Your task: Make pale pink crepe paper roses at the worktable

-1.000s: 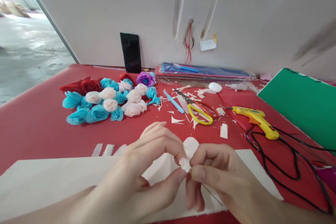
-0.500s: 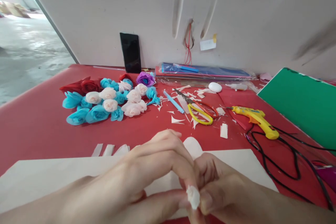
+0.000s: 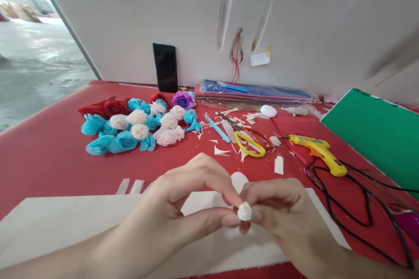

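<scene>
A small white rolled paper flower bud [image 3: 244, 212] is pinched between both hands above a cream paper sheet [image 3: 81, 218]. My left hand [image 3: 196, 196] grips the bud's left side with thumb and index finger. From the right, my right hand [image 3: 284, 213] holds it with thumb and fingers, partly hidden behind the bud. Just beyond the hands lies a rounded pale paper petal [image 3: 239, 179]. Two pale paper strips [image 3: 136, 186] lie at the sheet's far edge, left of the hands.
Blue, pale pink, red and purple paper flowers [image 3: 137, 130] lie at the back left. Scissors [image 3: 250, 144], a blue pen [image 3: 217, 128] and paper scraps [image 3: 221, 151] are mid-table. A yellow glue gun [image 3: 319, 150] with black cord and a green board [image 3: 376, 135] stand right. A phone [image 3: 165, 68] leans on the wall.
Both hands have moved up and away from me with the bud, which now faces me more upright. My left hand's fingers have lifted, uncovering more of the sheet.
</scene>
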The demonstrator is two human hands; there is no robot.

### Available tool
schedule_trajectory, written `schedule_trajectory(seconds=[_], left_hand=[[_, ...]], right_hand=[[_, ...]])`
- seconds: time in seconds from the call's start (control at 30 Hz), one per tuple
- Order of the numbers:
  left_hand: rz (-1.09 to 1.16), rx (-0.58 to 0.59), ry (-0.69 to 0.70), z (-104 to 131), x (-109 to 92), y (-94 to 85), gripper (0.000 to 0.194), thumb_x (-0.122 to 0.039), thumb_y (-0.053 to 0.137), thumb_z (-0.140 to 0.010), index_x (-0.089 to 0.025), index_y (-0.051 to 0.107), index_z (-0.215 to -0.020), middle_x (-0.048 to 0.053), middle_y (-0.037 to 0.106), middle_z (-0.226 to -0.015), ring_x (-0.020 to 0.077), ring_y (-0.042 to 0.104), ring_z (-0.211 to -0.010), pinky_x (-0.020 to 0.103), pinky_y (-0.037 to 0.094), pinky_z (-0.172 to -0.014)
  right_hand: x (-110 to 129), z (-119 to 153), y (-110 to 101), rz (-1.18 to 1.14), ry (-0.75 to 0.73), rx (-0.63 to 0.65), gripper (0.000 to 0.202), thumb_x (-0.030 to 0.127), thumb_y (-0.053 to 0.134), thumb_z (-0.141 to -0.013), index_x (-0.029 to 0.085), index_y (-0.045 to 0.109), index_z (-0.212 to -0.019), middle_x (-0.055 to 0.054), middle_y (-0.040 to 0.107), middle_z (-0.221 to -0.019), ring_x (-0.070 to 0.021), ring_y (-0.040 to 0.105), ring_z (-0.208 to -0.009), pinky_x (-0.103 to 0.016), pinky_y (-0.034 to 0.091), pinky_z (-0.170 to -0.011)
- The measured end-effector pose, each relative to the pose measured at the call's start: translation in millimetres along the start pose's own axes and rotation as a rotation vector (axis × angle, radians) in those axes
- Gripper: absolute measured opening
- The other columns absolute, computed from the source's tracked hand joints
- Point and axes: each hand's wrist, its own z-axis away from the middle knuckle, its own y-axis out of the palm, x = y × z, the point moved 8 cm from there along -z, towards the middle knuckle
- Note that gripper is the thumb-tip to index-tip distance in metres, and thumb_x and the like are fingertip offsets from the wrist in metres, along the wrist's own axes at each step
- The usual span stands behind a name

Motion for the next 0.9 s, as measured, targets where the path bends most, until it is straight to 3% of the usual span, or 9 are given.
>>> schedule_trajectory(seconds=[0.17, 0.33, 0.53, 0.73, 0.9], left_hand=[[0.063, -0.122, -0.048, 4.5, 7.8, -2.7, 0.02, -0.012, 0.079, -0.076, -0.031, 0.073, -0.082, -0.007, 0.066, -0.078, 0.0088, 0.061, -0.073, 0.014, 0.053, -0.073], [0.068, -0.124, -0.062, 5.5, 8.2, -0.5, 0.017, -0.015, 0.078, -0.078, -0.032, 0.077, -0.079, -0.006, 0.064, -0.077, 0.0073, 0.061, -0.07, 0.011, 0.053, -0.069], [0.039, -0.094, -0.066, 2.3, 8.9, -1.5, 0.013, -0.019, 0.078, -0.078, -0.031, 0.079, -0.072, -0.005, 0.061, -0.072, 0.0074, 0.056, -0.064, 0.01, 0.051, -0.06], [0.047, -0.057, -0.109, -0.8, 13.7, -1.3, 0.012, -0.026, 0.077, -0.079, -0.032, 0.079, -0.069, -0.004, 0.06, -0.074, 0.0076, 0.051, -0.061, 0.009, 0.048, -0.053], [0.155, -0.024, -0.199, 0.9, 26.1, 3.2, 0.013, -0.023, 0.076, -0.081, -0.033, 0.08, -0.073, -0.003, 0.059, -0.079, 0.0099, 0.061, -0.07, 0.013, 0.053, -0.057]], right_hand=[[17.6, -3.2, -9.0, 0.303, -0.213, -0.112, 0.008, 0.029, 0.081, -0.076, 0.027, 0.08, -0.068, 0.001, 0.073, -0.066, -0.013, 0.06, -0.063, -0.025, 0.049, -0.062], [23.6, -1.4, 0.1, 0.425, -0.312, -0.042, 0.008, 0.026, 0.076, -0.081, 0.03, 0.082, -0.078, 0.0, 0.074, -0.069, -0.0151, 0.063, -0.065, -0.026, 0.051, -0.064], [10.0, -4.4, -4.4, 0.257, -0.196, -0.055, 0.004, 0.03, 0.08, -0.076, 0.027, 0.081, -0.074, 0.0, 0.074, -0.068, -0.0129, 0.063, -0.064, -0.024, 0.049, -0.061], [0.6, -8.3, -4.2, 0.087, -0.067, -0.029, 0.005, 0.022, 0.083, -0.072, 0.026, 0.081, -0.073, 0.001, 0.073, -0.066, -0.009, 0.06, -0.062, -0.019, 0.048, -0.058], [-14.8, -13.1, -3.0, -0.018, 0.086, 0.017, 0.004, 0.022, 0.084, -0.071, 0.024, 0.08, -0.071, 0.002, 0.073, -0.064, -0.0051, 0.061, -0.06, -0.014, 0.049, -0.061]])
